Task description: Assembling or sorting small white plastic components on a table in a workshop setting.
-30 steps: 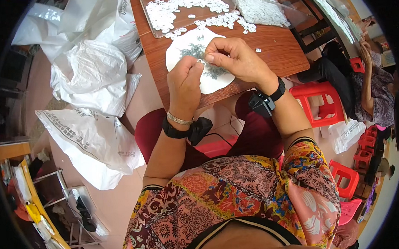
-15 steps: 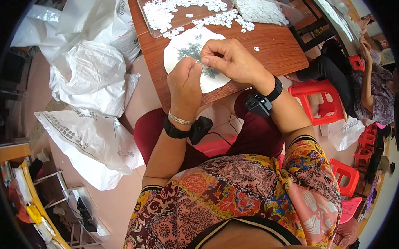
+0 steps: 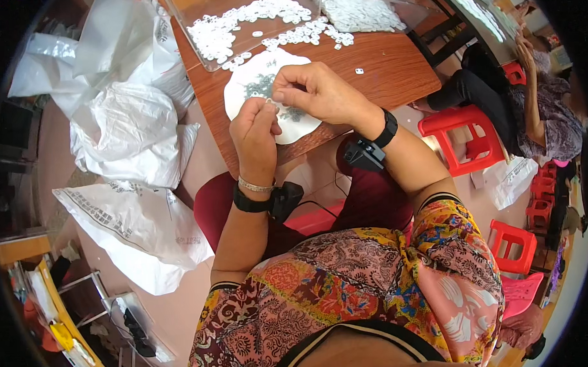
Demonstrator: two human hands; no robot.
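Observation:
My left hand is closed in a pinch, with a small white plastic piece just showing at its fingertips. Close beside it, my right hand is bent over with thumb and forefinger together; whatever they hold is too small to make out. Both hands are over the near part of a white round sheet or shallow dish, on which small dark grey-green parts lie in a loose pile, partly hidden by my fingers.
Small white two-holed pieces spread across the brown table, partly in a clear tray. One piece lies alone at right. A bag of white pieces sits behind. White sacks stand left; red stools and another person are right.
My view has shifted, so the table appears further left. My right hand's fingertips have lifted slightly away from the left's, and the left fingers have rolled a little, showing the white piece.

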